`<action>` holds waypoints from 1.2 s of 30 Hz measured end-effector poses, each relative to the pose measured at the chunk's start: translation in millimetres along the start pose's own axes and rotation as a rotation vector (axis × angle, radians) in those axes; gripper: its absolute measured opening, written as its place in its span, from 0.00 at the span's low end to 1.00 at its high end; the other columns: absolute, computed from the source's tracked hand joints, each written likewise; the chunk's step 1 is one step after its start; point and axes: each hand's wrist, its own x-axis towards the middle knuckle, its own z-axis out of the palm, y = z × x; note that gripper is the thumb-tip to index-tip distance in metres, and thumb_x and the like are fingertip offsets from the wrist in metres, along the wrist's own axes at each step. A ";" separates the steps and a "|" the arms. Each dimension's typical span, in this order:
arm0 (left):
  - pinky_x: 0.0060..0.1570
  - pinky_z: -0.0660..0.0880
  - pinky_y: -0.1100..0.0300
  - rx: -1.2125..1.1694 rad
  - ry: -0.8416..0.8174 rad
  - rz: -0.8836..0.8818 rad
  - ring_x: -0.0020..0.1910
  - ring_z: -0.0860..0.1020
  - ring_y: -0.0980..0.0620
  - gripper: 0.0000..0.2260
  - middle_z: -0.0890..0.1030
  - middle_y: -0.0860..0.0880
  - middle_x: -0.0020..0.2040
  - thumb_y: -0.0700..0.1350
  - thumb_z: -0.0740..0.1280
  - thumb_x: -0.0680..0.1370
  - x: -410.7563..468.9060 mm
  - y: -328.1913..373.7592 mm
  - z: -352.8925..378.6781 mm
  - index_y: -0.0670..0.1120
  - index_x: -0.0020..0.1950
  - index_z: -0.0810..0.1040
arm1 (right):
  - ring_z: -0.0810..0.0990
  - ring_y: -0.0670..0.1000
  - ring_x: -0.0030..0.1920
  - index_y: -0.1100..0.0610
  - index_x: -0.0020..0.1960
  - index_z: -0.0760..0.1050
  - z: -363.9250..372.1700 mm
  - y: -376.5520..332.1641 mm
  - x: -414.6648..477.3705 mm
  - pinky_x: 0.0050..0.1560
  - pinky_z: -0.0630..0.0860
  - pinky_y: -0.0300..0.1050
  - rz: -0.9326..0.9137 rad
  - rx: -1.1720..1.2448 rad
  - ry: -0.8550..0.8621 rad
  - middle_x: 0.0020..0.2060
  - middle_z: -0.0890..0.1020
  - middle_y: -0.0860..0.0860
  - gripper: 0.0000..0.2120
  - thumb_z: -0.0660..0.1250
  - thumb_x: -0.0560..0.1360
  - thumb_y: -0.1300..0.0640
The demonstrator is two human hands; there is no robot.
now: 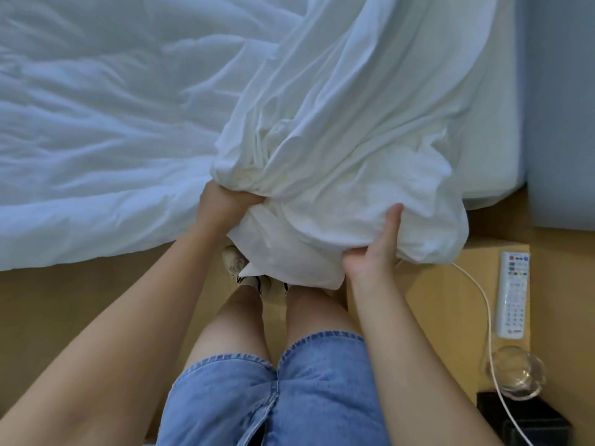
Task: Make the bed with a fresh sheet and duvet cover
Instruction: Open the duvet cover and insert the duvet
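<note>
Right now both my hands are clamped on a bunched mass of white linen (338, 169) at the frame's centre. My left hand (222, 206) has its fingers curled tight into a fold at the bundle's left edge. My right hand (370, 255) pinches the lower right, thumb laid up against the cloth and fingers hidden beneath. The linen trails toward the upper right over the mattress (495, 123). A rumpled duvet (96, 123) fills the upper left. A remote (512, 294) lies on the nightstand (434, 300) at right.
</note>
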 end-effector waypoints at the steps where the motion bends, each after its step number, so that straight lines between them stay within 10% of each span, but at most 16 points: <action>1: 0.47 0.72 0.59 -0.069 -0.073 -0.006 0.51 0.77 0.54 0.35 0.78 0.55 0.55 0.51 0.76 0.58 0.9 -2.1 -3.5 0.49 0.64 0.73 | 0.78 0.52 0.59 0.47 0.59 0.74 8.5 1.5 -0.3 0.63 0.73 0.54 -0.045 -0.052 -0.001 0.58 0.80 0.49 0.19 0.68 0.72 0.41; 7: 0.49 0.80 0.52 -0.648 -0.701 -0.201 0.52 0.81 0.46 0.30 0.83 0.47 0.53 0.41 0.75 0.54 1.9 -58.6 -23.2 0.48 0.56 0.80 | 0.80 0.51 0.56 0.54 0.67 0.70 46.2 -9.9 21.3 0.60 0.77 0.52 -0.188 -0.208 0.059 0.58 0.80 0.50 0.34 0.78 0.65 0.49; 12: 0.48 0.76 0.63 -0.141 -0.708 -0.043 0.51 0.81 0.58 0.25 0.82 0.53 0.51 0.44 0.78 0.58 2.2 -48.8 20.1 0.51 0.54 0.78 | 0.79 0.59 0.58 0.55 0.69 0.69 51.1 -3.3 46.2 0.58 0.76 0.56 -0.001 -0.311 0.114 0.61 0.78 0.56 0.31 0.72 0.70 0.46; 18: 0.46 0.79 0.60 -0.410 -0.514 -0.039 0.50 0.81 0.55 0.11 0.82 0.49 0.51 0.43 0.71 0.73 -24.2 -25.0 58.7 0.48 0.55 0.78 | 0.77 0.62 0.59 0.55 0.65 0.75 55.1 -7.4 50.6 0.63 0.71 0.57 0.070 -0.136 0.078 0.59 0.79 0.57 0.19 0.58 0.75 0.54; 22: 0.40 0.73 0.62 -0.084 -0.176 0.161 0.43 0.78 0.58 0.05 0.80 0.56 0.44 0.47 0.72 0.72 -22.6 -15.2 11.6 0.53 0.44 0.77 | 0.77 0.62 0.59 0.57 0.63 0.76 47.1 -30.0 43.4 0.64 0.71 0.59 0.095 -0.073 0.048 0.59 0.80 0.58 0.19 0.58 0.74 0.59; 31: 0.47 0.75 0.44 0.628 0.284 0.024 0.50 0.78 0.35 0.29 0.80 0.36 0.52 0.64 0.60 0.65 16.5 -43.9 -185.7 0.43 0.52 0.79 | 0.81 0.59 0.55 0.56 0.62 0.77 23.5 -53.1 25.4 0.58 0.76 0.58 -0.024 -0.093 0.061 0.57 0.81 0.55 0.18 0.59 0.74 0.62; 36: 0.55 0.70 0.49 0.420 0.075 0.021 0.62 0.73 0.40 0.32 0.75 0.42 0.65 0.54 0.72 0.65 12.3 -41.0 -172.7 0.46 0.66 0.72 | 0.81 0.55 0.56 0.52 0.63 0.76 21.1 -3.8 13.9 0.55 0.79 0.52 -0.112 -0.076 0.120 0.57 0.82 0.52 0.15 0.64 0.77 0.53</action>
